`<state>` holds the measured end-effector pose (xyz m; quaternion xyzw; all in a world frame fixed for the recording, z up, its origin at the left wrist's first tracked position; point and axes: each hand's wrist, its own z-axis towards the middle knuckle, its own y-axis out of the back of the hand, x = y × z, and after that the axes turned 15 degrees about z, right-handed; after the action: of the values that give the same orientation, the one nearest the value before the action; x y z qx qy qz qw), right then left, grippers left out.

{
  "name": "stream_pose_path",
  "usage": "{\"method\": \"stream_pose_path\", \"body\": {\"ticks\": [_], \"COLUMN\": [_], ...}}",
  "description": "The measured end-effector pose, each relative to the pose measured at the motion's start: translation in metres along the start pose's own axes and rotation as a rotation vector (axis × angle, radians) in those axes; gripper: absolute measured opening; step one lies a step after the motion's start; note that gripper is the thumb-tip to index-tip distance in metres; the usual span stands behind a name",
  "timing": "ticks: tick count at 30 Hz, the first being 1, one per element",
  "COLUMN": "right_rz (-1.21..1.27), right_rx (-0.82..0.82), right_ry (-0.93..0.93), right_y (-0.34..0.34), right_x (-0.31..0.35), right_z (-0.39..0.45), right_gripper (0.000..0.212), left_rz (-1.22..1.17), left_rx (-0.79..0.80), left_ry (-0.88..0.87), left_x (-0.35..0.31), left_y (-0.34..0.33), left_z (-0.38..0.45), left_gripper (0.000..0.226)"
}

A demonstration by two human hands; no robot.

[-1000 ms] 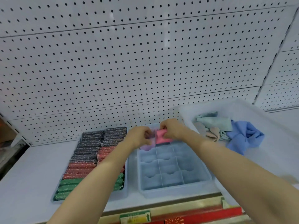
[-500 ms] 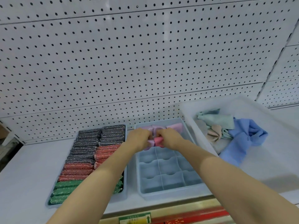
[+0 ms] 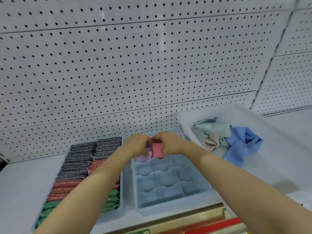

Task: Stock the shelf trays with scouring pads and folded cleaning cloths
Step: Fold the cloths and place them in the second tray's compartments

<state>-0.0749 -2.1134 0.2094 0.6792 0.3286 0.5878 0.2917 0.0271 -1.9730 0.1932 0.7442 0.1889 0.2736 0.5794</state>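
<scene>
A blue divided tray sits at the shelf's front centre; its near compartments are empty. Both hands meet over its far rows. My right hand pinches a folded pink cloth that stands in a middle compartment. My left hand presses fingers against the same cloth, beside a folded lilac cloth in the compartment to the left. Left of this tray, another tray holds rows of grey, red and green scouring pads.
A large white bin on the right holds loose cloths: blue, pale green and beige. White pegboard backs the shelf. A price-label strip runs along the shelf's front edge.
Both hands brought the pink cloth down from above the tray's far edge into a compartment and now press it in. The camera view shifted slightly.
</scene>
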Motion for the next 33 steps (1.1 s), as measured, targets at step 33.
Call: {"method": "stream_pose_path", "body": {"ticks": [33], "right_rz": [-0.227], "right_rx": [-0.597], "right_ry": [-0.246], "right_y": [0.122], "right_x": [-0.077], "right_z": [-0.129], "right_gripper": [0.053], "left_rz": [0.114], "left_rx": [-0.090], "left_ry": [-0.454], "left_x": [-0.182], "left_y": [0.106], "left_z": [0.038], "left_gripper": [0.025]}}
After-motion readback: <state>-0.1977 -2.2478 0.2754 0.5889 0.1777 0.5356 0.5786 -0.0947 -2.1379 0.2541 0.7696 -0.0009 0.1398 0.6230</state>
